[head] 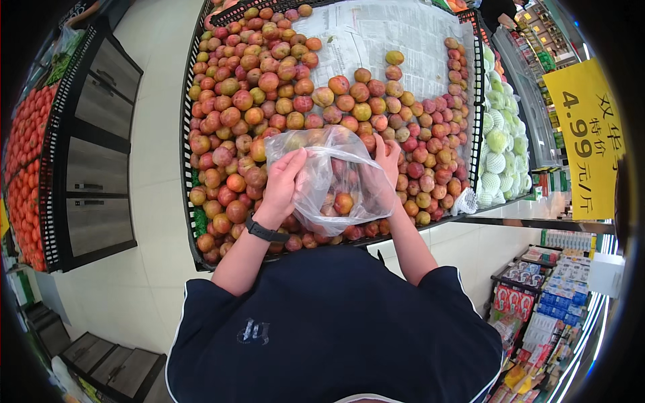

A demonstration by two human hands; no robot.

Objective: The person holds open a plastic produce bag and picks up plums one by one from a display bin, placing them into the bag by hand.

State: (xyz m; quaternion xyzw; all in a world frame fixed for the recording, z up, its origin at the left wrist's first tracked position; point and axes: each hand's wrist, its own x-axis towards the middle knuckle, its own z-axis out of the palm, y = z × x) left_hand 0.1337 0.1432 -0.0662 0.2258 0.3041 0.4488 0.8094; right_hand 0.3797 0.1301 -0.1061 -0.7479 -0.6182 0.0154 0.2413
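In the head view, a clear plastic bag (322,196) is spread between my two hands above a heap of plums (242,99). My left hand (283,182), with a black watch band (264,230) at its wrist, pinches the bag's left rim between thumb and fingers. On the other side my right hand (387,163) grips the bag's right edge, its fingers curled near the plums and its palm partly behind the film. A reddish-yellow plum (343,203) shows through the bag; whether it lies inside or beneath cannot be told.
Newspaper (378,38) lines the black crate (187,121). Pale fruit in foam nets (496,141) sits to the right, under a yellow price sign (579,141). Tomatoes (30,166) fill a stand at left. A person's arm (83,15) shows at the top left, another person (499,12) at the top right.
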